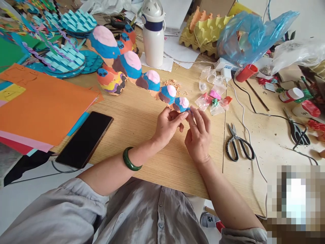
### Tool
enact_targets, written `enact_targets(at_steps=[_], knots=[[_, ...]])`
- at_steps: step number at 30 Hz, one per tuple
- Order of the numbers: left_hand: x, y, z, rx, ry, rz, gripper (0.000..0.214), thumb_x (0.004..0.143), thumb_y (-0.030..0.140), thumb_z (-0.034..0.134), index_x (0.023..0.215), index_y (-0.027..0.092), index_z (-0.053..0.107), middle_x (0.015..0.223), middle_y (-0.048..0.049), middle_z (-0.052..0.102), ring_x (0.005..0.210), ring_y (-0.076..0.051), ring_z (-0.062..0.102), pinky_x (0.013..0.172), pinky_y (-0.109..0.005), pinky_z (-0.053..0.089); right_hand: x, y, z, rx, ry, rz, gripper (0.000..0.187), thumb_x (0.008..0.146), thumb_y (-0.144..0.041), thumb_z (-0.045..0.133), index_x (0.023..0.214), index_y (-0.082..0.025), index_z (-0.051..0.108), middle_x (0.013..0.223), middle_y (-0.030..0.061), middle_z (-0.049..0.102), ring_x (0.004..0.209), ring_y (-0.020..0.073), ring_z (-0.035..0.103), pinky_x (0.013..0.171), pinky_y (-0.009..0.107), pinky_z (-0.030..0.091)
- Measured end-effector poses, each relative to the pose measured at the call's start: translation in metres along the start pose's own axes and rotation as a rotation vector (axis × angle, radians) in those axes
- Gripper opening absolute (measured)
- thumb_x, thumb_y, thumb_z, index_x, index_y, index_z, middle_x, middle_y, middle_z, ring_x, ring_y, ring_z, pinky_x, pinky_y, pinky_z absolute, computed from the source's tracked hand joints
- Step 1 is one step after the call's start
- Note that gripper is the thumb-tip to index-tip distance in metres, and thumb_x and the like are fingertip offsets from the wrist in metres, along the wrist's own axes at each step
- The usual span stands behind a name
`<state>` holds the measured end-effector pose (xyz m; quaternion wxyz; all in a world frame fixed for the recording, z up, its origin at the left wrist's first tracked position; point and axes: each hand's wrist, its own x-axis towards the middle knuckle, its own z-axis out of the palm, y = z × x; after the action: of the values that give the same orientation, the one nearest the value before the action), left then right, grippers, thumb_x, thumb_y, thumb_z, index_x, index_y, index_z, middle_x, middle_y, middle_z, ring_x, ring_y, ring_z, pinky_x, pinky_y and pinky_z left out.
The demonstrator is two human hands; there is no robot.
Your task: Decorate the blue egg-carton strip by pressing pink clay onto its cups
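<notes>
A chain of rounded humps covered in pink, blue, brown and orange clay (131, 64) stretches from the upper left toward me, its humps shrinking along the way. Its small near end, a hump topped with pink clay (183, 102), sits at the fingertips of my left hand (167, 124), which is closed on it. The fingers of my right hand (199, 130) press together over a bit of blue clay (188, 109) at the very tip. Both hands nearly meet there. Part of the tip is hidden behind the fingers.
Scissors (238, 142) lie right of my hand, near a white cable. Beyond are small bags of coloured clay (215, 98) and a white bottle (153, 40). On the left are a phone (85, 139) and orange paper (48, 105). Egg cartons (208, 30) stand behind.
</notes>
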<state>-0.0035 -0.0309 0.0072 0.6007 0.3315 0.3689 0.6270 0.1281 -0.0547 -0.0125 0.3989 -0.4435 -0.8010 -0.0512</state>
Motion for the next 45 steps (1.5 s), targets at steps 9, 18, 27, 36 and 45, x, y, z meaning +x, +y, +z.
enact_targets(at_steps=[9,18,27,36,45], knots=[[0.003,-0.002,-0.004,-0.001,0.009,-0.005,0.042,0.069,0.032,0.089,0.09,0.019,0.055,0.07,0.0057,0.065,0.052,-0.005,0.055,0.042,-0.019,0.04,0.002,0.001,-0.004,0.334,0.127,0.138,0.05,0.103,-0.017,0.041,0.148,-0.035,0.054,0.144,0.0086,0.062,0.137,0.0273,0.056,0.111,0.055,0.051],[0.002,0.006,-0.005,0.107,-0.135,0.037,0.04,0.071,0.034,0.087,0.078,0.019,0.051,0.062,0.0063,0.06,0.041,-0.003,0.046,0.04,-0.021,0.036,0.011,0.0,-0.002,1.12,-0.038,0.833,0.039,0.091,-0.054,0.068,0.118,-0.026,0.073,0.125,0.0055,0.073,0.108,0.0237,0.072,0.096,0.048,0.064],[0.006,0.004,-0.01,0.085,-0.266,0.066,0.028,0.08,0.034,0.079,0.083,0.017,0.056,0.072,0.0031,0.065,0.049,-0.006,0.056,0.048,-0.023,0.049,0.014,0.0,-0.005,1.124,0.021,0.86,0.034,0.087,-0.054,0.073,0.106,-0.025,0.075,0.104,0.0021,0.076,0.094,0.0189,0.072,0.081,0.038,0.068],[0.003,-0.002,-0.009,0.201,-0.156,0.137,0.04,0.083,0.049,0.078,0.101,0.022,0.055,0.066,0.0077,0.057,0.043,-0.003,0.043,0.036,-0.019,0.031,0.01,-0.006,0.001,1.136,0.054,0.832,0.037,0.084,-0.053,0.077,0.107,-0.025,0.072,0.109,0.0031,0.075,0.094,0.0194,0.074,0.084,0.042,0.069],[0.008,0.003,-0.011,0.086,-0.165,-0.011,0.043,0.074,0.038,0.086,0.098,0.025,0.053,0.068,0.008,0.06,0.044,-0.004,0.042,0.041,-0.021,0.032,0.012,-0.01,0.0,1.168,-0.003,0.919,0.039,0.082,-0.057,0.077,0.099,-0.022,0.069,0.09,0.0011,0.073,0.082,0.0178,0.075,0.079,0.04,0.069]])
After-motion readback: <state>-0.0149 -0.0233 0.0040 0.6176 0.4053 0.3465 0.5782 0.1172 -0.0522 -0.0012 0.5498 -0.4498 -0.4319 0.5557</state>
